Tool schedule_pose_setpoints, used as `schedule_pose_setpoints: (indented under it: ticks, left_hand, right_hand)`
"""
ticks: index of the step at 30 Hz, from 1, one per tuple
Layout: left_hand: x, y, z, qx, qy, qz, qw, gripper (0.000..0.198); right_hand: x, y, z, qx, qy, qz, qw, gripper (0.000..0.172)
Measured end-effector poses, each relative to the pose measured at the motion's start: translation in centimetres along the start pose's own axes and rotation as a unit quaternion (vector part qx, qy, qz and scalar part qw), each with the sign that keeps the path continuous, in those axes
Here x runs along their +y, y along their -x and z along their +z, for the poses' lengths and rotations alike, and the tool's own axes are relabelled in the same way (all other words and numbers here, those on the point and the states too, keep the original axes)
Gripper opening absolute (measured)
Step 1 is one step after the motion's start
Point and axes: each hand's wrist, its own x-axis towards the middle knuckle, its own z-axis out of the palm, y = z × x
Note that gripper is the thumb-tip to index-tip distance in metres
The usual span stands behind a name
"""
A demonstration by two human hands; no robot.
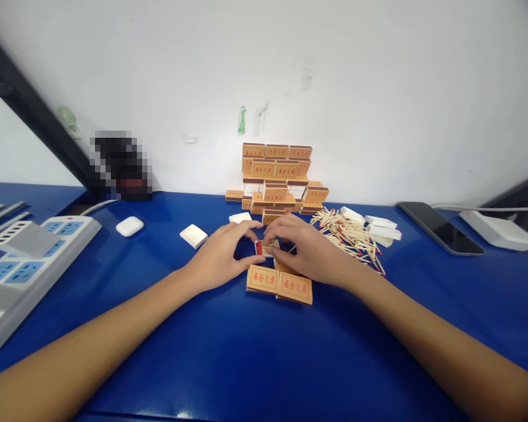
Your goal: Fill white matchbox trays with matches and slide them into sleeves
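Between my hands is a small white matchbox tray (258, 249) with red-headed matches lying in it. My left hand (220, 252) grips the tray's left end, thumb on the near side and fingers on the far side. The fingers of my right hand (305, 246) are pinched over the right end, on the matches; the fingertips partly hide them. Just in front lie two orange matchbox sleeves (264, 280) side by side, with red print. Another orange piece shows partly under my right hand. A loose heap of matches (345, 234) spreads beyond my right wrist.
Stacked matchboxes (276, 170) stand against the wall. White trays (381, 225) lie by the heap, and another tray (194, 235) at left. A white earphone case (129, 226) and a power strip (48, 252) are at left, a phone (440, 228) and white box (499, 230) at right.
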Motion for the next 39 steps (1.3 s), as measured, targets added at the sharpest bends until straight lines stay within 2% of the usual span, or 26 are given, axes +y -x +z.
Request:
schedule_pose_setpoints:
  ticks: [10,15,20,39]
  left_hand:
    - [0.09,-0.03,-0.07,-0.006,-0.007,-0.001,1.000,0.060]
    - [0.06,-0.06,0.01,-0.005,-0.008,0.004,1.000,0.060]
    - [0.03,0.06,0.03,-0.006,-0.012,-0.005,1.000,0.060]
    - [0.03,0.07,-0.02,-0.007,-0.009,0.006,1.000,0.059]
  right_hand:
    - [0.32,-0.14,0.21,0.016,0.029,0.012,0.999,0.011]
    - [0.36,-0.14,-0.17,0.002,0.018,-0.014,1.000,0.013]
    - [0.30,-0.15,-0.37,0.018,0.050,-0.018,0.998,0.014]
    - [0.43,0.05,-0.25,0.000,0.082,0.018,0.996,0.012]
